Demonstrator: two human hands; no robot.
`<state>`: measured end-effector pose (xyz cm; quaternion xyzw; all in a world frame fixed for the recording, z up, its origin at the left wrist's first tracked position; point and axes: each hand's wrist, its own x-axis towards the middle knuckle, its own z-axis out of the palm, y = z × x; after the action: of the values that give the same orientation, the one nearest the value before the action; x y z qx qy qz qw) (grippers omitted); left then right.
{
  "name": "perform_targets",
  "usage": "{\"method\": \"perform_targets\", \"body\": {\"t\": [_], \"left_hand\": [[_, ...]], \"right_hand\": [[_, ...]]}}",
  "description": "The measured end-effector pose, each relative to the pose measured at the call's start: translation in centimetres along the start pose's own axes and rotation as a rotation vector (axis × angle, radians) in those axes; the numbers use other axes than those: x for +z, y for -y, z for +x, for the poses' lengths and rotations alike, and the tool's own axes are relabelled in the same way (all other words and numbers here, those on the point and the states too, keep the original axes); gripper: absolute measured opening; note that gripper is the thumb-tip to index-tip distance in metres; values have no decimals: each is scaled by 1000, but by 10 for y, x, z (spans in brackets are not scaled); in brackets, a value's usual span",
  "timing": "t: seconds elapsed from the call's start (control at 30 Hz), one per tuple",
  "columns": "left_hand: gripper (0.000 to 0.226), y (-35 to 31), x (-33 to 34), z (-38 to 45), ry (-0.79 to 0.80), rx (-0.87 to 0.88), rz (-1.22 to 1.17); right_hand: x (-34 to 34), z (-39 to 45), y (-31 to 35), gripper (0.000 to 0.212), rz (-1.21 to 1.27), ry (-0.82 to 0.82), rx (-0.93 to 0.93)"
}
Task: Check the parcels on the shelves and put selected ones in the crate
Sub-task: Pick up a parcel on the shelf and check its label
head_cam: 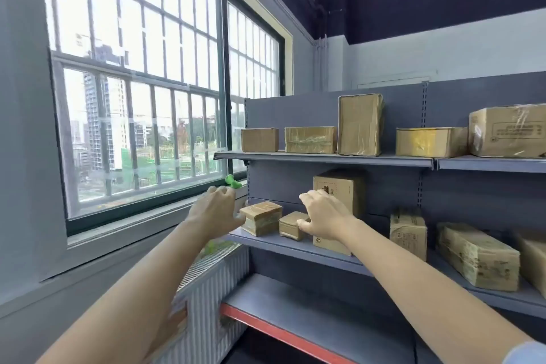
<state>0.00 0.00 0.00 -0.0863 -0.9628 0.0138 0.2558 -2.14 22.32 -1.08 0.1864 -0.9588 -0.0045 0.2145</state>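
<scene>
Far left, the barred window (139, 91) shows towers outside, and a white radiator (212, 284) sits under the sill. My left hand (217, 213) is up at the left end of the middle shelf (295, 245), fingers loosely curled, thumb tip just at the corner of the small taped parcel (261, 217); whether it actually touches I cannot tell, and that grip holds nothing. A green object (233, 182) peeks out just past my knuckles on the sill. Next along, my right hand (323, 216) comes over the smaller flat parcel (292, 224), thumb against its right side, fingers arched above it, grip not clamped on it. Behind that hand stands a tall printed box (339, 186). Further right on the same shelf, an upright carton (409, 232) and a long wrapped parcel (478, 254). Above, the top shelf (325, 158) carries a row of five brown boxes, the tallest (360, 124) in the middle.
</scene>
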Motion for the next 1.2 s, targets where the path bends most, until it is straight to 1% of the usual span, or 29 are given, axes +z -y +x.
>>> {"method": "perform_targets", "body": {"t": [0.1, 0.2, 0.33, 0.43, 0.6, 0.83, 0.93, 1.07, 1.2], "left_hand": [[45, -4, 13, 23, -9, -12, 4], [45, -7, 30, 40, 31, -8, 14], [46, 1, 48, 61, 49, -19, 20], [48, 13, 56, 81, 31, -18, 17], [51, 45, 78, 114, 24, -15, -9], [49, 109, 108, 163, 11, 15, -23], [53, 138, 116, 184, -6, 25, -58], [57, 167, 139, 210, 9, 59, -57], [51, 187, 156, 238, -1, 87, -92]], "right_hand": [[11, 20, -19, 50, 36, -12, 15], [24, 38, -31, 51, 62, 11, 25], [41, 63, -40, 53, 64, 20, 30], [49, 87, -42, 52, 61, 11, 30], [65, 133, -33, 52, 50, -1, 28], [89, 207, -5, 55, 24, -20, 44], [97, 236, 6, 59, 31, -18, 58], [108, 269, 15, 61, 25, -21, 106], [121, 296, 18, 57, 15, -12, 133]]}}
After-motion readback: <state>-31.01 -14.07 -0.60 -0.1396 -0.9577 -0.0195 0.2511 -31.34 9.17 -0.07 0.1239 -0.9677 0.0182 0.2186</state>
